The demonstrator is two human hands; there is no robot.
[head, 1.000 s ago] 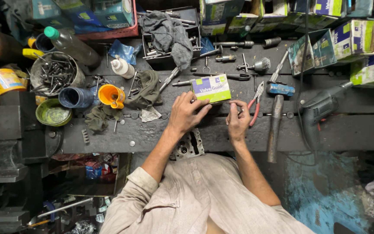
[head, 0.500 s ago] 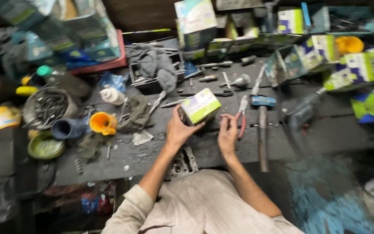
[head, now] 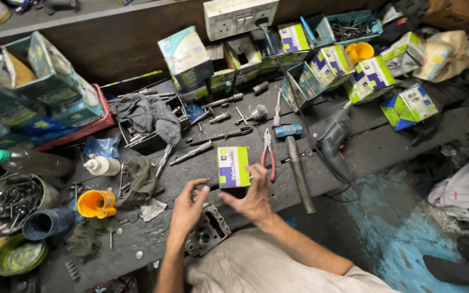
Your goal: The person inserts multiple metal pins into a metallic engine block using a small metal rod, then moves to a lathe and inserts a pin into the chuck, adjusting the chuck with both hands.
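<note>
On the dark, cluttered workbench (head: 386, 146), the small green, white and purple cardboard box (head: 233, 166) stands upright, long axis away from me, in my right hand (head: 252, 199) (fingers gripping its lower edge); my left hand (head: 187, 205) hovers open, just beside.

Left hand (head: 187, 205) open, fingers spread, right hand (head: 252, 199) fingers curled, forearms bare

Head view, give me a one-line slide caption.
Right hand holds a small green-and-white box above a cluttered workbench; left hand open beside it.
</note>
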